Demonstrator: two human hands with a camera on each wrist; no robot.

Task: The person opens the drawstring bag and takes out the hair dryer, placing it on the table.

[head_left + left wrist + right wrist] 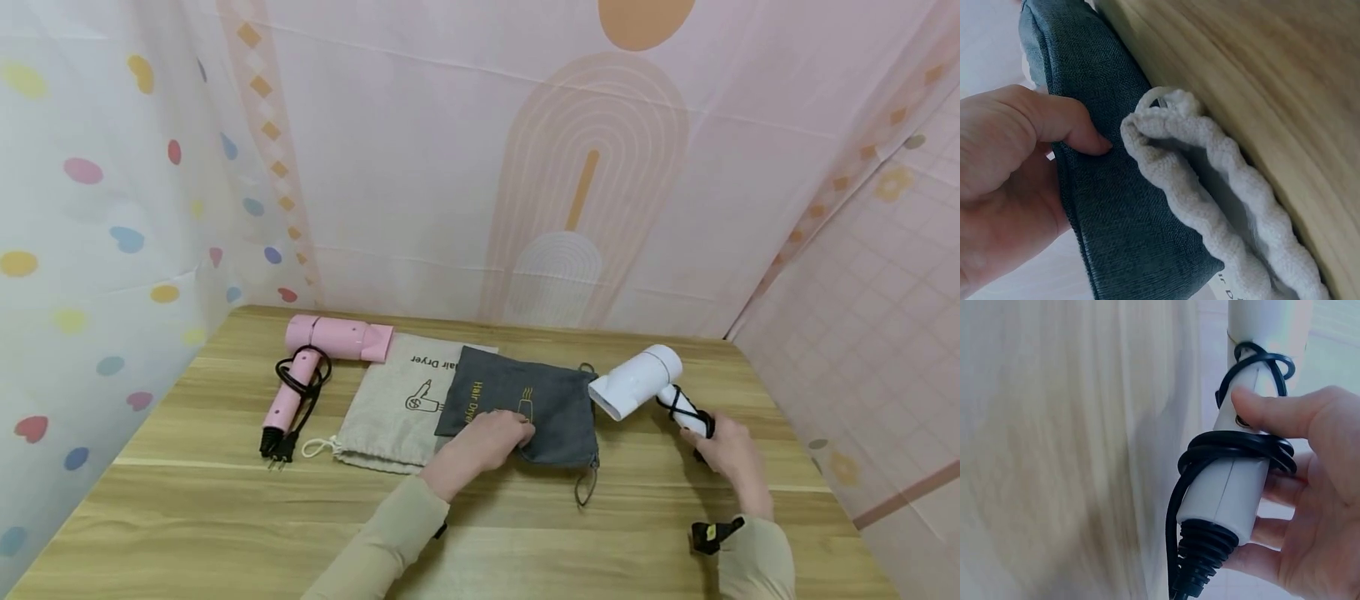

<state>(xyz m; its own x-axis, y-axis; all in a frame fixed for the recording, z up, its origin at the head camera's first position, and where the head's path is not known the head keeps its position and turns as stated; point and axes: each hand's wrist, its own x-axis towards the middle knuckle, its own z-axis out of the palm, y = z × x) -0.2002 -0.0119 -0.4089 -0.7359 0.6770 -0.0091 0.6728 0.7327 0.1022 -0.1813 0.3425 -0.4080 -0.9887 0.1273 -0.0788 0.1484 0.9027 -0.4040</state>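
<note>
My left hand (pixel 489 437) grips the dark grey drawstring pouch (pixel 555 383) by its near edge. In the left wrist view the thumb (pixel 1082 128) presses on the front of the cloth while the other fingers go behind it. This pouch, with yellow "Hair Dryer" lettering, overlaps a beige drawstring pouch (pixel 390 408) whose gathered mouth (pixel 1191 169) faces me. On the right, my right hand (pixel 731 454) holds a white hair dryer (pixel 637 379) by its handle. A black cord (pixel 1235 447) is wound round that handle, and the dryer's nozzle points left, toward the grey pouch.
A pink hair dryer (pixel 333 337) lies at the left of the wooden table (pixel 187 508), its black cord wrapped on the handle and its nozzle over the beige pouch's corner. Patterned curtains (pixel 420 167) hang behind and along both sides.
</note>
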